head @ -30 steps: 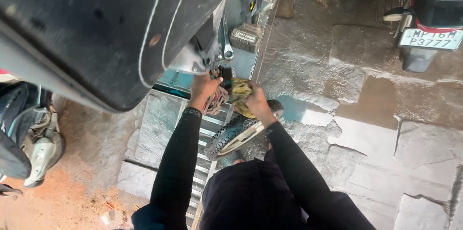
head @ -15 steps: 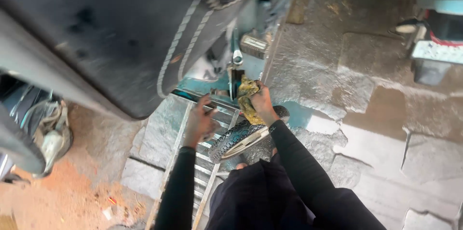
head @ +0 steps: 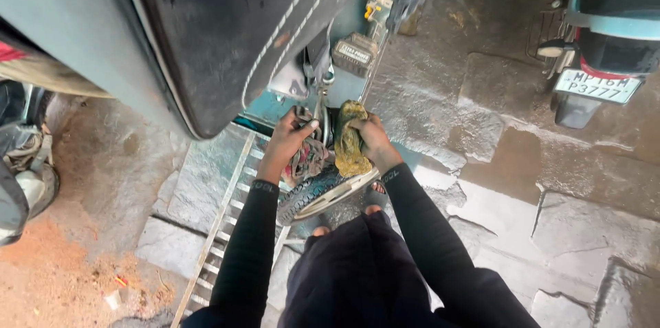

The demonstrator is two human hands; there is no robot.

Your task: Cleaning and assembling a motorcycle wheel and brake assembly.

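Two sleeved arms are stretched forward from a crouching body in dark trousers, with bare toes seen on the wet stone paving (head: 522, 218) just behind the work. A metal ramp with rungs (head: 227, 232) is laid under the left arm, running up toward the vehicle.

A small treaded tyre (head: 306, 194) with a pale rim is seen directly below the wrists. The left hand (head: 289, 141) is closed loosely on a dull reddish rag (head: 308, 159), with the forefinger stretched up against a slim metal rod (head: 320, 111). The right hand (head: 375, 141) is clenched around a bunched yellow-green cloth (head: 349, 146), which is pressed onto the dark part just above the tyre, touching it.

As a judgement, a wiping of the lower mechanical parts is in hand and is partway through: both cloths are soiled and are held on the parts around the wheel, while grime is visible on the fittings above. How much has been cleaned cannot be told, since the wiped surface is hidden by the cloths.

Farther off, a small boxy grey component (head: 354, 56) is fixed beside teal bodywork, and a large black stitched seat (head: 227, 25) fills the upper left. Well apart, at the upper right, the rear of a parked scooter (head: 605, 32) with a number plate is seen
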